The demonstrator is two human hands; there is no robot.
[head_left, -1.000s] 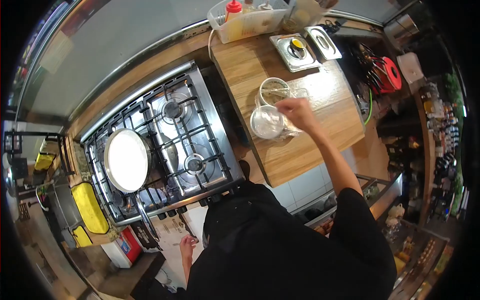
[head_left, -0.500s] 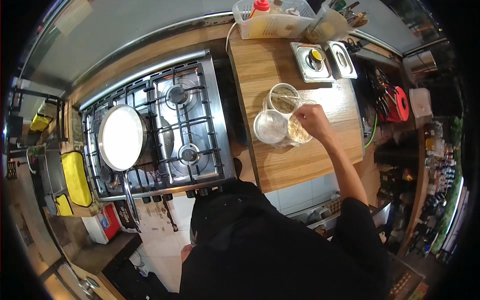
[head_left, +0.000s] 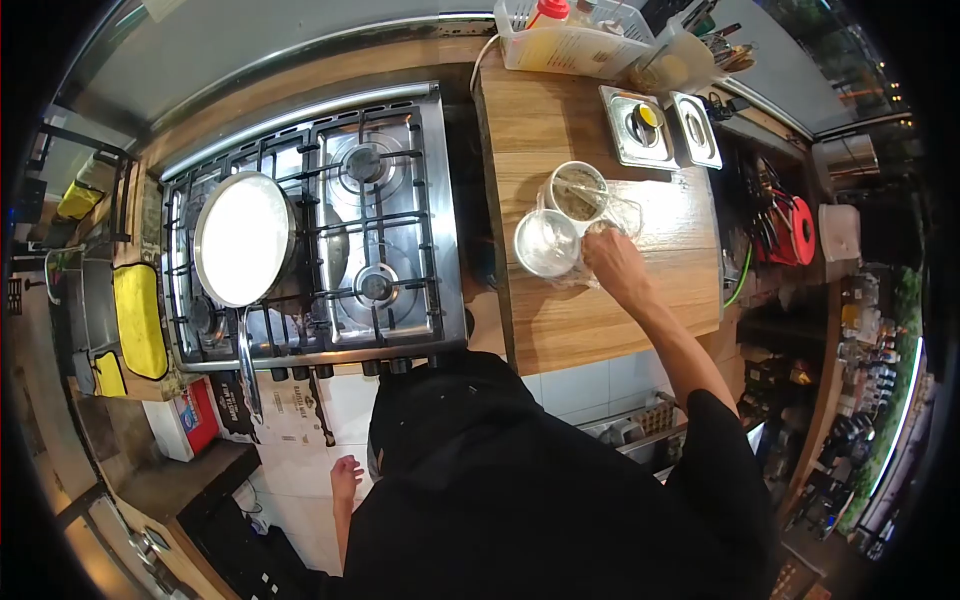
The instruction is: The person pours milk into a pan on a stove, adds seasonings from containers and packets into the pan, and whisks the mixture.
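Note:
My right hand [head_left: 614, 266] is over the wooden counter, fingers closed and pointing down at a cluster of white tubs. It covers most of one tub, and whatever sits between its fingertips is hidden. Just left of it stands a tub with clear plastic film [head_left: 547, 243] across its top. Behind that, an uncovered tub [head_left: 578, 191] contains something brownish, with a thin light stick or utensil lying across it. Crumpled clear plastic [head_left: 622, 216] spreads around the tubs. My left hand [head_left: 346, 478] hangs low beside my body, holding nothing, its fingers loosely apart.
A gas stove [head_left: 385, 230] to the left carries a pale round pan [head_left: 243, 240], its handle towards me. Lidded steel containers [head_left: 638, 130] sit at the counter's [head_left: 560, 320] back right, near a plastic basket [head_left: 570, 48] of bottles. Yellow cloths [head_left: 140, 320] lie far left.
My right hand has lowered onto the front tub, covering more of it. My left hand has come out from beside my body into fuller view. The camera view has shifted slightly.

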